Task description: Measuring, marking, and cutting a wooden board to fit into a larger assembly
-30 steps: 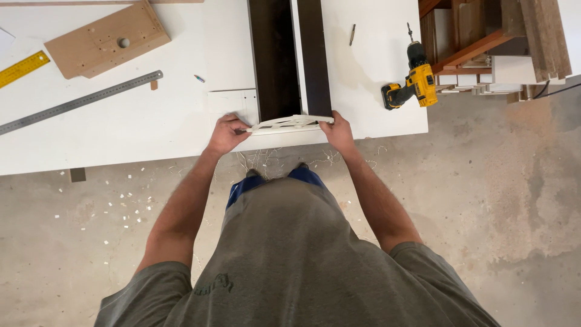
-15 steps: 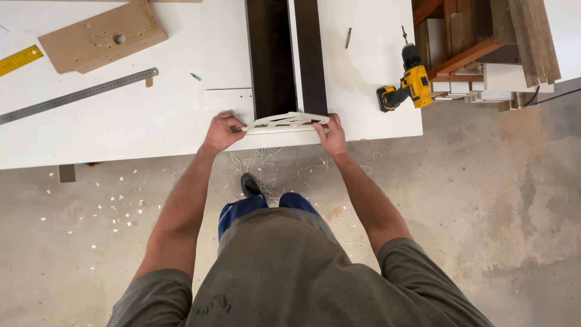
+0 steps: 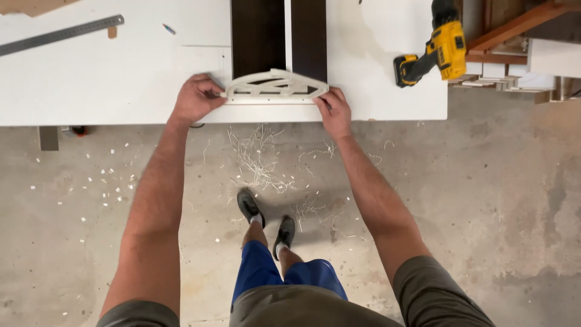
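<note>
A flat white cut-out bracket (image 3: 273, 86), arched on top with open slots, lies across the near ends of two dark boards (image 3: 258, 36) on the white workbench (image 3: 121, 79). My left hand (image 3: 195, 98) grips the bracket's left end. At the right end, my right hand (image 3: 334, 111) pinches its tip with the fingers. Both hands rest at the bench's front edge.
A yellow and black cordless drill (image 3: 437, 53) lies on the bench to the right. A long steel ruler (image 3: 60, 35) lies at the back left. Wood shavings (image 3: 260, 160) litter the concrete floor by my feet. Stacked timber (image 3: 514, 42) stands at the far right.
The view has moved closer to the bench edge and I have stepped back, feet now visible. Both hands stay on the bracket's ends.
</note>
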